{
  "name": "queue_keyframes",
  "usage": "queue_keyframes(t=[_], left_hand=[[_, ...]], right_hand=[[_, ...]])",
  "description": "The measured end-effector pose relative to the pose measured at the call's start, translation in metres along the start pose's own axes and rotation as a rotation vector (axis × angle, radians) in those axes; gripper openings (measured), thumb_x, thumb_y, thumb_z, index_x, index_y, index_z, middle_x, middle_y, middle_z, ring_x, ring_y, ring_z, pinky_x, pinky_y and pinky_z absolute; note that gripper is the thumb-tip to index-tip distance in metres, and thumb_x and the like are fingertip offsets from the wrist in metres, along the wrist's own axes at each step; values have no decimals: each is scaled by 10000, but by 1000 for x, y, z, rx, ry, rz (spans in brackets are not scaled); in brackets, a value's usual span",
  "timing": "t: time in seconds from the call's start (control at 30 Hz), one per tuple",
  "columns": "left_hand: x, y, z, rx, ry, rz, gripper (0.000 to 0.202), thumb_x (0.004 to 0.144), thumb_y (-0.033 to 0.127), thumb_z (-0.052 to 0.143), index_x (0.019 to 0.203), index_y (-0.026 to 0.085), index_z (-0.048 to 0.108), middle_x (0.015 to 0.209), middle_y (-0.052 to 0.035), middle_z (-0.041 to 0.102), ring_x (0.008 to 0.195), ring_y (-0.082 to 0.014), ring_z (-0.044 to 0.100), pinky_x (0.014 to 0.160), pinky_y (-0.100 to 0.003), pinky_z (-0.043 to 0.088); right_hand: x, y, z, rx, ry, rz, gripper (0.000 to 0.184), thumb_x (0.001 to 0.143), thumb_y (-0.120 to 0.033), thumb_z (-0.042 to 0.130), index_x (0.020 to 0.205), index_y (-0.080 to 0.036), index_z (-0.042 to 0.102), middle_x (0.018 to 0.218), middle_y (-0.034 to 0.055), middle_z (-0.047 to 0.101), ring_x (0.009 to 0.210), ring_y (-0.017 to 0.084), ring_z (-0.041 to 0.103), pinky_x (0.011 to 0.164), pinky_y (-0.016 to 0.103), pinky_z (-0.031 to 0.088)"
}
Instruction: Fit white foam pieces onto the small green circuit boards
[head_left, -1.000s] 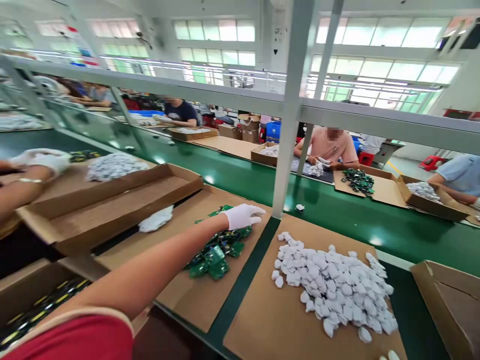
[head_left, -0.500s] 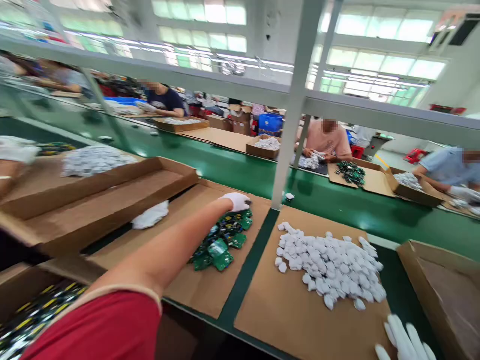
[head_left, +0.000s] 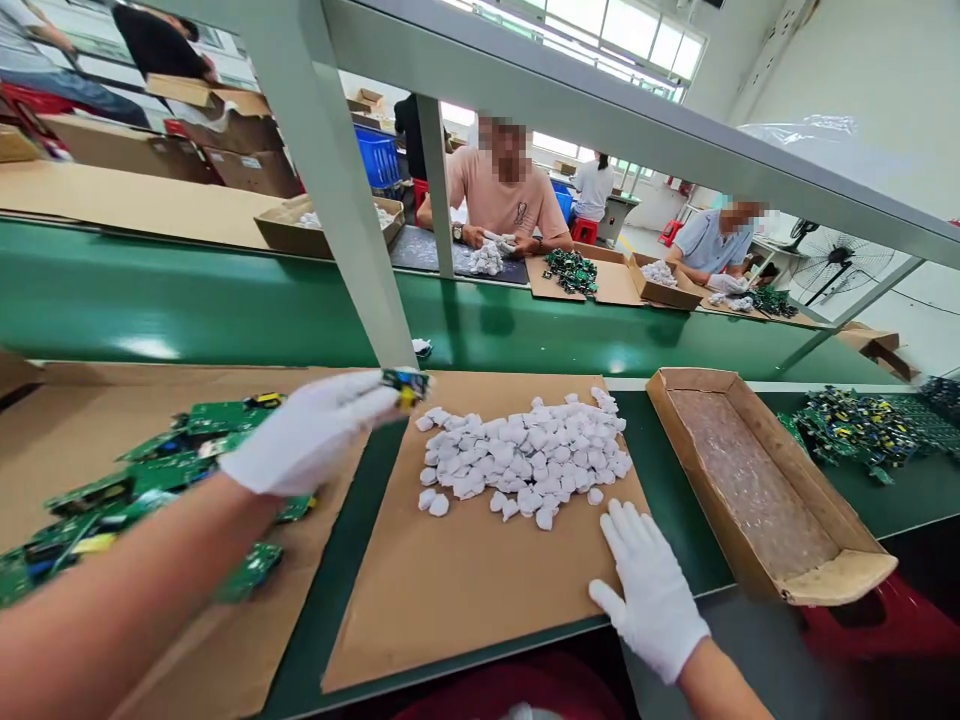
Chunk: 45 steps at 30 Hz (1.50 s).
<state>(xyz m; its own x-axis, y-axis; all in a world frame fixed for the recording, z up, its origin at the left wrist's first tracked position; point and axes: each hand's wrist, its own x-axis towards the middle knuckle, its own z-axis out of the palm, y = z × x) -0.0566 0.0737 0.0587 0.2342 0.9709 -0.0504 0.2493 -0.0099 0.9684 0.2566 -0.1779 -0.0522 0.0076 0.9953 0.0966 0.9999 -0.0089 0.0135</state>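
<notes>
Between the gloved fingertips of my left hand is a small green circuit board with a yellow part on it. That hand is raised near the gap between two cardboard sheets, beside a heap of green circuit boards that my forearm partly covers. My right hand, also in a white glove, rests with fingers spread at the right edge of the cardboard sheet, holding nothing. A pile of small white pieces lies on that sheet, just beyond my right fingertips.
An open cardboard tray stands at the right, with more circuit boards past it. A grey metal post rises behind the cardboard. Across the green conveyor belt, a person in a pink shirt and another in blue sit working.
The view has swung to the right. My left hand has come away from the circuit board heap with one board, moving toward the white pieces. My right hand is now more fully in view.
</notes>
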Motion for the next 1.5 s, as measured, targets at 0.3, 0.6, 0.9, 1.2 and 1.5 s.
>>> queue_keyframes(t=[0.3,0.6,0.9,1.2,1.5], left_hand=[[-71,-6,134,-846,-659,-480,267,751,363,636,944,183,597,885,-51,614,614,-113,613,417,-169,462],[-76,-34,149,-803,-806,-509,502,714,289,695,1183,218,530,1107,-117,594,661,-108,622,475,-174,441],[-77,-38,157,-532,-744,-301,570,628,190,721,1154,192,502,969,-82,655,640,-115,580,457,-190,349],[-78,-43,158,-525,-649,-147,375,651,173,698,1018,207,627,1042,-63,657,960,-203,584,846,-322,443],[-90,-51,166,-328,-529,-22,418,673,152,652,1081,245,645,1117,-64,646,1062,-249,560,986,-380,393]], right_hand=[[5,3,-4,-18,-12,59,598,846,-377,473,1395,-180,340,1455,78,326,1335,303,265,1078,487,210],[9,10,0,-33,46,157,498,852,-303,455,1340,-206,437,1395,49,432,1302,330,316,1040,527,242],[18,3,-16,539,371,338,365,897,-317,439,1219,-178,541,950,92,667,805,193,620,708,330,518],[35,-62,-47,869,363,276,193,842,-302,562,935,-163,657,790,58,708,558,119,608,489,208,504],[41,-66,-17,702,402,326,147,831,-286,548,862,-179,644,659,21,685,498,115,590,488,210,486]])
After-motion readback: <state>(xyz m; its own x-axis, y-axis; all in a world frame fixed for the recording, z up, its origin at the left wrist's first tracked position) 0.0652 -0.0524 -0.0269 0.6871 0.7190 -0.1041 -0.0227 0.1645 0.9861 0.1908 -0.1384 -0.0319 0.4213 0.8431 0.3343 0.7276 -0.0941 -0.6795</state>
